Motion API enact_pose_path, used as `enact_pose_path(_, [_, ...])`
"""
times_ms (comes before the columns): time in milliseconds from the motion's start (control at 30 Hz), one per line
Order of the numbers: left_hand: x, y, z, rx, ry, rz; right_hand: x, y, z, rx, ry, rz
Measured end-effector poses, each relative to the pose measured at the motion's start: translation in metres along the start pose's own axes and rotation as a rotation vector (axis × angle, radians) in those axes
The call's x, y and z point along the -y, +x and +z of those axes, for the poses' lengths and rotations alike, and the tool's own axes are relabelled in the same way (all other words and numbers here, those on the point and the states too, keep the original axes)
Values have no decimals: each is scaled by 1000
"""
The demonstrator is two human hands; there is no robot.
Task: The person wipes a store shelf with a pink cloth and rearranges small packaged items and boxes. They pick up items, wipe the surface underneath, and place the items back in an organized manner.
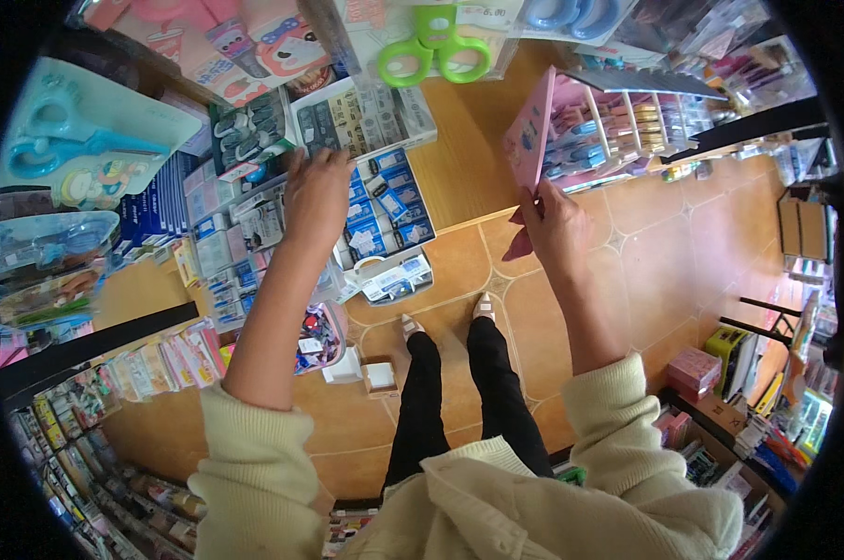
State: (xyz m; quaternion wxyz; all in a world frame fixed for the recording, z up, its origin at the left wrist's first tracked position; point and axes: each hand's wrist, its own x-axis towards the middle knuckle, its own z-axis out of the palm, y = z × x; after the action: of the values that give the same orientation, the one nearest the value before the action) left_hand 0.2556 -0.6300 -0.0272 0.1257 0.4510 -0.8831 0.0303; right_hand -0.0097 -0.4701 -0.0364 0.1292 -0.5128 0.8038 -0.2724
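My left hand (320, 192) rests over the rim of a white box of boxed erasers (383, 119), beside a tray of blue-and-white boxed erasers (387, 203). At its left is a green-edged box (250, 133) of dark, glossy wrapped pieces. My right hand (555, 217) pinches the near corner of a pink display box (530, 136), which holds packaged items in rows behind white dividers. A dark pink cloth or piece (520, 241) hangs beside that hand; whether the hand also holds it, I cannot tell.
Packaged scissors (432, 52) hang above the wooden shelf (464, 133). A plastic basket (331, 336) and a small open carton (380, 376) are low down near my feet on the tiled floor (457, 266). Stocked racks stand left and right; a pink box (695, 371) sits at the right.
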Motion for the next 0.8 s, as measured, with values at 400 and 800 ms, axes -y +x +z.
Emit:
enact_pose_path(400, [3, -4, 22, -20, 129, 40, 16, 49, 22, 236, -138, -134])
enact_pose_path(800, [4, -1, 23, -7, 132, 46, 54, 52, 31, 298, -68, -304])
